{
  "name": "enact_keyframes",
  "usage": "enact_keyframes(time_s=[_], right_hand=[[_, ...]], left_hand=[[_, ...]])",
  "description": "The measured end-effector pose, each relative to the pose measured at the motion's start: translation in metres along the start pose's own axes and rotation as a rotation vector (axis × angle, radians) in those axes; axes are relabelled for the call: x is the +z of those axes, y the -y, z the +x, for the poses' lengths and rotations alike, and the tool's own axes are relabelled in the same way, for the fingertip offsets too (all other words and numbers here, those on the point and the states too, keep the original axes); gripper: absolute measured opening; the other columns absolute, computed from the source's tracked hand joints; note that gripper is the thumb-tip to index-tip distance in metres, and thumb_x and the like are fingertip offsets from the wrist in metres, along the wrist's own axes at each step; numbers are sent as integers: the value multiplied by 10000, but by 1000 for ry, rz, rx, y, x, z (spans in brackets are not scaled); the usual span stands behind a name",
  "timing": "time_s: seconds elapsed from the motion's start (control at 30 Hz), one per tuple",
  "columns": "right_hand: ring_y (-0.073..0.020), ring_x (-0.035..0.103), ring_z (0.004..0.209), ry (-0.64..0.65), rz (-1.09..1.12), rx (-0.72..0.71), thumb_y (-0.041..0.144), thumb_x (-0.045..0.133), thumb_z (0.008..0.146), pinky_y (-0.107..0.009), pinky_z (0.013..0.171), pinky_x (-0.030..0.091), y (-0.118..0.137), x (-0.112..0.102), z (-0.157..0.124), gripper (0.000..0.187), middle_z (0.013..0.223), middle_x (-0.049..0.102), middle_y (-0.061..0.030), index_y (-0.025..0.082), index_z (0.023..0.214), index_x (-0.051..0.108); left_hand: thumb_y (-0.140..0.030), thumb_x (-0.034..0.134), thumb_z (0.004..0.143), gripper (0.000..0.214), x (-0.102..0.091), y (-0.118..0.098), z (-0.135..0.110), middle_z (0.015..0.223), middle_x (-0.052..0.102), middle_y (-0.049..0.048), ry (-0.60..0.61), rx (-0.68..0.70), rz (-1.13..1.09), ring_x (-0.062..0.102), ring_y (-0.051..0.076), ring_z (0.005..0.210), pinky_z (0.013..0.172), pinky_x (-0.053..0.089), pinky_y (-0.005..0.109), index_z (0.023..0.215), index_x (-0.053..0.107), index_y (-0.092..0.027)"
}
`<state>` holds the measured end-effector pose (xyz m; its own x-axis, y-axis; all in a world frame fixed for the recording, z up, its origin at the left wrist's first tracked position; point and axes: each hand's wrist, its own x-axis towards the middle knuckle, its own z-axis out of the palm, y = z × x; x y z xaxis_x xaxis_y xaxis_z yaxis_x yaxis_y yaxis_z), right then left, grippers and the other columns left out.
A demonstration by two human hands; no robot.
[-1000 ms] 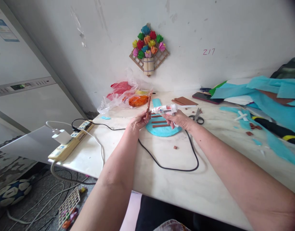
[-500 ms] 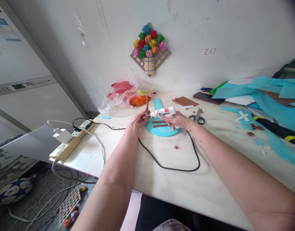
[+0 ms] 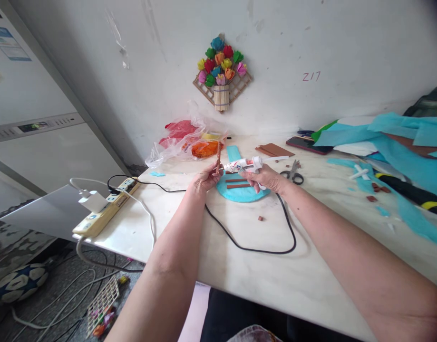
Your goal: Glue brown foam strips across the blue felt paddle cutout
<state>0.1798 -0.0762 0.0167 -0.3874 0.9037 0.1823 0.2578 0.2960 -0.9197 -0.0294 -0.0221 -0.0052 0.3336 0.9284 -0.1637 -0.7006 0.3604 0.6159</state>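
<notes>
My left hand is closed on a thin brown strip, which it holds upright. In my right hand is a white glue gun, its nozzle pointing left at the lower part of the strip; whether the two touch I cannot tell. A clear glue stick sticks out of the gun's back end. Beneath both hands lies a round light-blue piece with a tab at its far side. Several brown strips lie across it, partly hidden by the gun and my right hand.
Scissors and brown sheets lie beyond my right hand. The gun's black cord loops over the table to a power strip at left. Blue crepe paper and a phone sit at right, plastic bags at back.
The glue gun has shifted very slightly to the right and down along the brown strip. My left hand stays almost still.
</notes>
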Motion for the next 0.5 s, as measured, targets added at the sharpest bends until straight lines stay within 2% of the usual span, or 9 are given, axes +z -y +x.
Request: enact_keyframes(time_s=[0.2, 0.37, 0.5], right_hand=[[-82, 469, 305, 39, -36, 3, 524, 617, 662, -195, 317, 371, -2, 0, 1, 409, 439, 524, 3, 132, 579, 531], [-81, 453, 285, 0, 3, 0, 497, 644, 649, -204, 288, 345, 0, 1, 1, 376, 455, 516, 17, 136, 635, 539], [-76, 437, 278, -35, 50, -2, 478, 669, 632, -208, 281, 340, 3, 2, 0, 364, 450, 508, 30, 138, 671, 546]], left_hand=[[-87, 490, 802, 158, -1, 1, 1, 610, 539, 51, 22, 19, 34, 450, 41, 464, 319, 299, 91, 679, 589, -79], [-68, 483, 797, 151, -2, 2, 1, 577, 493, 34, 81, -8, 16, 468, 52, 490, 324, 297, 90, 679, 576, -76], [-59, 503, 784, 112, -1, 2, 1, 581, 483, 29, 70, -33, 1, 479, 53, 496, 319, 290, 82, 695, 570, -76]])
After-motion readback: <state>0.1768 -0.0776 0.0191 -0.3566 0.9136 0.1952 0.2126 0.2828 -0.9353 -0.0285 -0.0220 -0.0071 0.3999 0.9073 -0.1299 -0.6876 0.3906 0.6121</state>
